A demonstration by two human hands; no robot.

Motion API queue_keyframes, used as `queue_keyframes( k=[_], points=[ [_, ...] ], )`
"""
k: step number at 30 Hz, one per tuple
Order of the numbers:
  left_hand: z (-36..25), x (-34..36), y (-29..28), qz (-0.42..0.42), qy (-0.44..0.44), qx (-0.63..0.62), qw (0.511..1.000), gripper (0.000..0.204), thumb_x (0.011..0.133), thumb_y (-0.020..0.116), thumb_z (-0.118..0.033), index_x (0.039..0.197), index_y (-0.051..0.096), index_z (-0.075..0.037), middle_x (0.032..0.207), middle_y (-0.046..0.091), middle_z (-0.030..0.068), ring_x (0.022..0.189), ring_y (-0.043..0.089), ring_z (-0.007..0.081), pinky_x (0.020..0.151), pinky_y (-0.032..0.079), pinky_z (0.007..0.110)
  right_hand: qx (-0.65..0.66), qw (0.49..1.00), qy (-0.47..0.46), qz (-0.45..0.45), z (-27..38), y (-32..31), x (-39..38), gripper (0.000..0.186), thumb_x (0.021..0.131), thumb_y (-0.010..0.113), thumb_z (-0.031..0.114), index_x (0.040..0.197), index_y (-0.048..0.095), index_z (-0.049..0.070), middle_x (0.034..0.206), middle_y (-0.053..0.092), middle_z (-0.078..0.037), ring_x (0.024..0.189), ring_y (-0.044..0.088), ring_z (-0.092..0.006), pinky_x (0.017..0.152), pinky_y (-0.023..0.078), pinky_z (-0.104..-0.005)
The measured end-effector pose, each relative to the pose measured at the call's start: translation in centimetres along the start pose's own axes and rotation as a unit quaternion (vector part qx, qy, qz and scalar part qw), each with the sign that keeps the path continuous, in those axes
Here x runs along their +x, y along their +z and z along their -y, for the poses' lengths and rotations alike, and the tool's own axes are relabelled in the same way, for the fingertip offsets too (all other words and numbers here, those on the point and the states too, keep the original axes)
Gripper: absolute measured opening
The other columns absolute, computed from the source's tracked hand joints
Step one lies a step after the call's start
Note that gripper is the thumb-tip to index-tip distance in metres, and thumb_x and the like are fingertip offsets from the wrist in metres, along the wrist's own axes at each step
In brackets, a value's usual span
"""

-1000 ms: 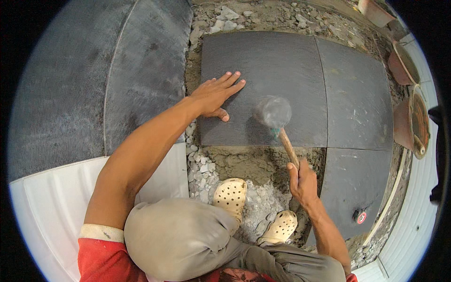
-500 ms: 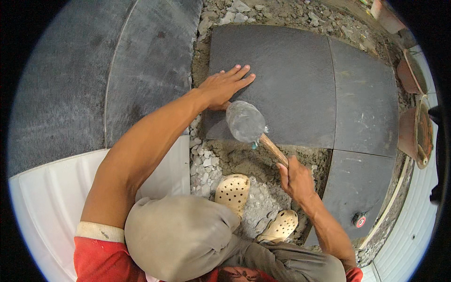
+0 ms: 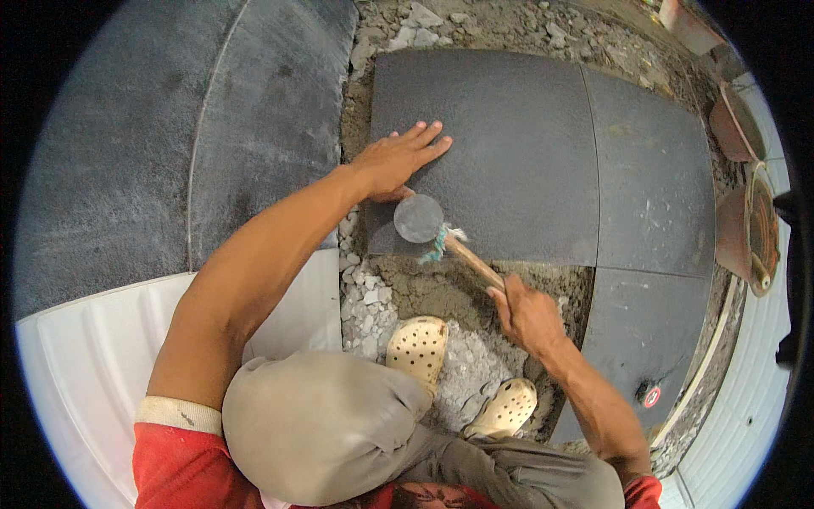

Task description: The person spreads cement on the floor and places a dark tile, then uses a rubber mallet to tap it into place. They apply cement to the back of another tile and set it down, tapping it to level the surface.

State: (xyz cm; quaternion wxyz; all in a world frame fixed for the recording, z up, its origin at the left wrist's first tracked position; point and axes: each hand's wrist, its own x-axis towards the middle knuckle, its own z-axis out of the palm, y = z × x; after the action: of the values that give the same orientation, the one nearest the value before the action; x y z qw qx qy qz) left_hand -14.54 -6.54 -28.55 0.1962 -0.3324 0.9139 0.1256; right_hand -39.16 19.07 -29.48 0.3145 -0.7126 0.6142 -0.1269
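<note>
My left hand lies on the left part of a large dark grey tile, its fingers stretched out and spread. Wrapped round the wooden handle of a mallet is my right hand. The mallet's round grey head is over the tile's near left corner, close to my left thumb; I cannot tell whether it touches the tile. A frayed blue-green strip hangs where handle and head meet. Bare mortar shows along the tile's near edge.
More dark tiles adjoin on the right, one with a small round red-and-white object. Taller dark slabs and a white panel stand left. Rubble surrounds my cream clogs. Buckets line the far right.
The mallet head has come down and slightly left, turning from a tilted side view to its round end. My right hand has shifted a little left; my left hand stays on the tile.
</note>
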Motion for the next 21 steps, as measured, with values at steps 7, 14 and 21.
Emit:
queue_keyframes(
  k=[7,14,21],
  points=[
    [-0.4,-0.3,-0.2,-0.004,-0.005,-0.04,0.999,0.127,0.063,0.09,-0.031,0.164,0.013,-0.026,0.172,0.007,0.0041,0.157,0.012,0.0279,0.128,0.025,0.051,0.091,0.994,0.037,-0.05,-1.1,0.0,-2.1,0.032,0.105,0.056,0.031,0.097,0.047,0.001,0.07,0.065,-0.025,0.059,0.065,-0.0464,0.051,0.051,-0.0525],
    [-0.6,-0.4,-0.8,0.007,-0.009,-0.05,0.999,0.131,0.057,0.089,-0.033,0.164,0.014,-0.026,0.172,0.006,0.004,0.158,0.01,0.0285,0.128,0.024,0.052,0.036,0.997,0.061,-0.015,-2.4,0.5,-2.4,0.031,0.104,0.056,0.03,0.098,0.046,0.002,0.073,0.065,-0.025,0.063,0.064,-0.0483,0.053,0.05,-0.0542],
    [-0.3,-0.5,-0.7,-0.008,0.005,-0.071,0.997,0.13,0.059,0.093,-0.027,0.164,0.017,-0.023,0.172,0.007,0.0072,0.158,0.011,0.0304,0.128,0.023,0.052,0.069,0.994,0.089,-0.015,-1.9,0.7,-2.4,0.033,0.105,0.054,0.032,0.098,0.046,0.001,0.07,0.065,-0.025,0.061,0.065,-0.0472,0.054,0.051,-0.0545]
  ],
)
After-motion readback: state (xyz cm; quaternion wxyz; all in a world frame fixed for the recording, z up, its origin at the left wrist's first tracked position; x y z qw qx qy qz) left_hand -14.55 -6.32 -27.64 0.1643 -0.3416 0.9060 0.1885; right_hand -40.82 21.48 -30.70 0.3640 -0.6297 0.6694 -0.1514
